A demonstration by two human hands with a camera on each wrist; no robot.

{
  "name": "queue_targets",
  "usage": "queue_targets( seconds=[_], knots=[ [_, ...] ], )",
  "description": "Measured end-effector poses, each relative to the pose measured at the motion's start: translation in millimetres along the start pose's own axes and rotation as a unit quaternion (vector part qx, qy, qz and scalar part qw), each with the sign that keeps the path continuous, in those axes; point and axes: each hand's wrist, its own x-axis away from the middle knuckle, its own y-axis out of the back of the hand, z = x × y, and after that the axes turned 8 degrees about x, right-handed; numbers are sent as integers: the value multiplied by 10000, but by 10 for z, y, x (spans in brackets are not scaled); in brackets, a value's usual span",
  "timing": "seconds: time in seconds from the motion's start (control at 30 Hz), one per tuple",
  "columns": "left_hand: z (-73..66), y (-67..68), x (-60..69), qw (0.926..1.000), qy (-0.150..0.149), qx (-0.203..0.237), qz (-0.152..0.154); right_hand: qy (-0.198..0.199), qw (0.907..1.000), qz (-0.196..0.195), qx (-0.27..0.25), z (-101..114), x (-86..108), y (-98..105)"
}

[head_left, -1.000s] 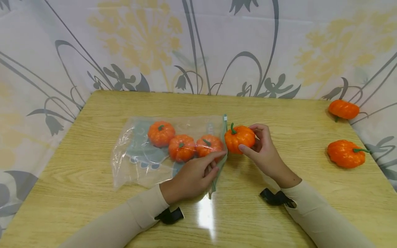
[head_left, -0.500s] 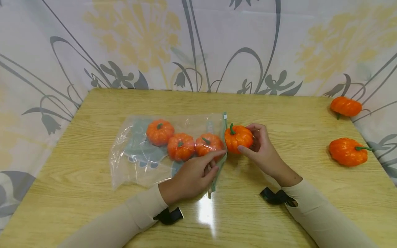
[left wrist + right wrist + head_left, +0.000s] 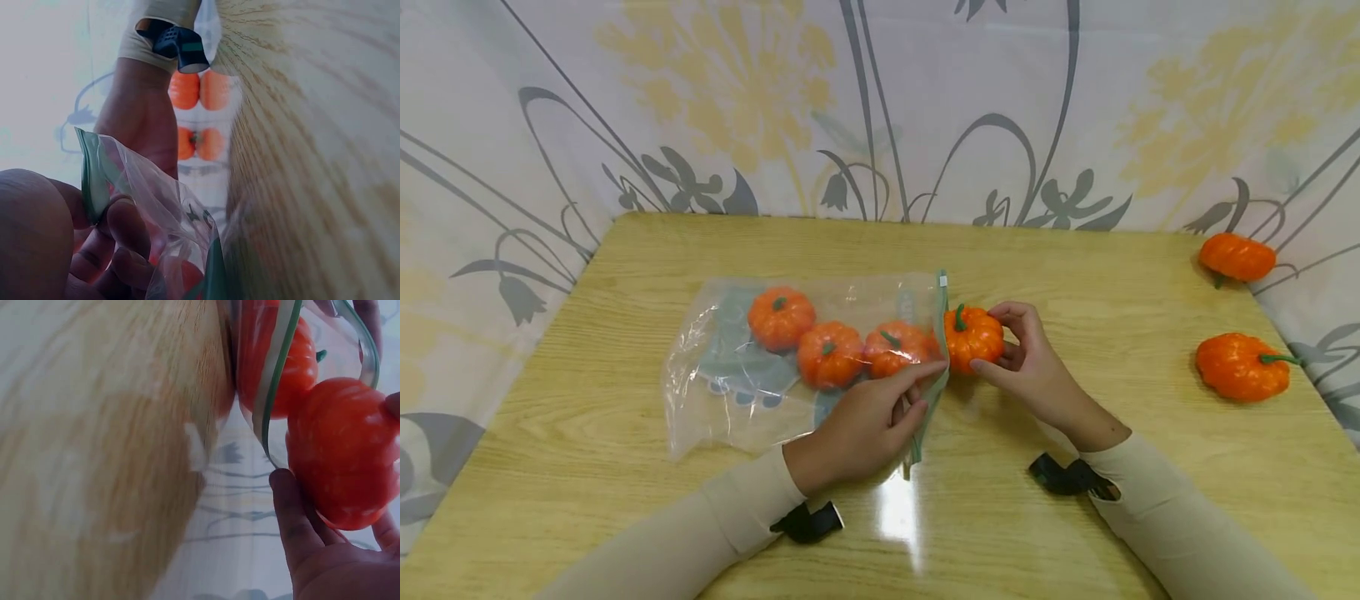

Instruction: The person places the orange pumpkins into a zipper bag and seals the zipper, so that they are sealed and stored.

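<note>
A clear bag (image 3: 737, 425) with a green edge lies on its side, its mouth facing right; three orange pumpkins (image 3: 830, 356) show inside. My left hand (image 3: 861, 429) pinches the rim of the mouth, which the left wrist view shows held between thumb and finger (image 3: 119, 219). My right hand (image 3: 1037, 371) grips another pumpkin (image 3: 976, 340) from the right, at the mouth with its left side at the green edge. In the right wrist view, fingers cradle this pumpkin (image 3: 340, 450) and one fingertip touches the green-edged rim (image 3: 275, 381).
Two more pumpkins rest on the wooden table (image 3: 1075, 533) at the right, one (image 3: 1237, 257) near the back corner and one (image 3: 1242, 367) in front of it. A patterned cloth (image 3: 925, 100) stands behind the table.
My right hand has pushed its pumpkin slightly left against the mouth. The pumpkins in the bag have shifted a little left. My left hand stays at the rim.
</note>
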Motion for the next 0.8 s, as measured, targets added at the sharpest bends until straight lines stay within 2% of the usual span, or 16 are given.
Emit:
queue_targets(
  seconds=[0.43,0.6,0.8],
  knots=[
    [11,5,4,9998,-137,117,-69,-305,9980,439,330,-45,1,-1],
    [8,16,-4,9995,-223,198,-75,-157,9978,392,508,-55,-12,-4],
    [-11,23,1,9994,-146,313,-44,-72,9969,528,577,-86,-16,-8]
  ],
)
